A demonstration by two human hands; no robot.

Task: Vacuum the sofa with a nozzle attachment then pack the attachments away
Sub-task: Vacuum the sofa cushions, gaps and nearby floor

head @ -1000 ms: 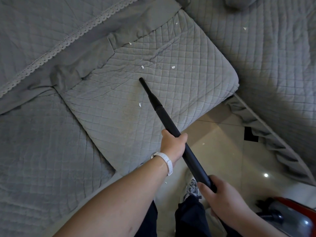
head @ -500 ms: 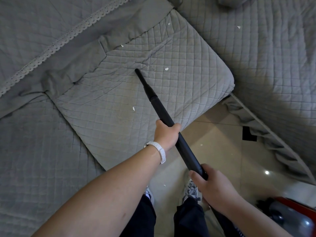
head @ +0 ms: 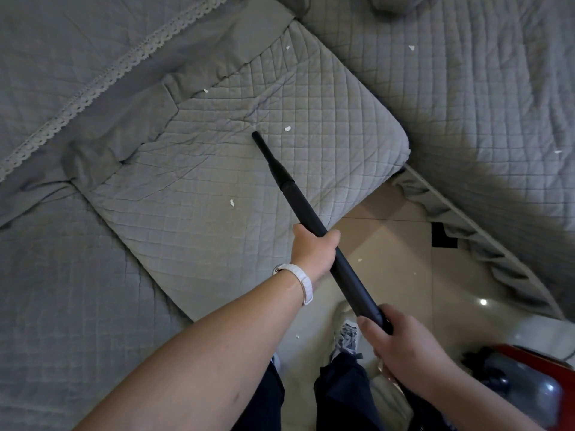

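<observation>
nozzle tube (head: 311, 217), black and long, starts nearest us in our right hand (head: 401, 346), whose grip is clamped round its lower end above the tiled floor (head: 395, 259). to the right of that hand, at the edge of the view, sits the red and grey vacuum body (head: 535, 387). under the tube we see our dark trousers and a laced shoe (head: 347, 334) on the floor.

further up the tube, our left hand (head: 312, 255) wears a white wristband (head: 300, 283). its grip is wrapped round the shaft at the front edge of the sofa's seat cushion (head: 202, 181).

beyond that hand the tube steps down to a thinner end, and its tip (head: 255, 135) points at the middle of the grey quilted cushion; we cannot tell whether it touches the fabric. a white scrap (head: 287, 128) lies just right of the tip, and a second scrap (head: 231, 202) lies nearer us, left of the tube. a third scrap (head: 205, 91) sits by the fold at the cushion's back.

to the far right, the adjoining sofa section (head: 482, 88) carries two more white bits. at the far left, a lace trim (head: 102, 79) runs across the cover.
</observation>
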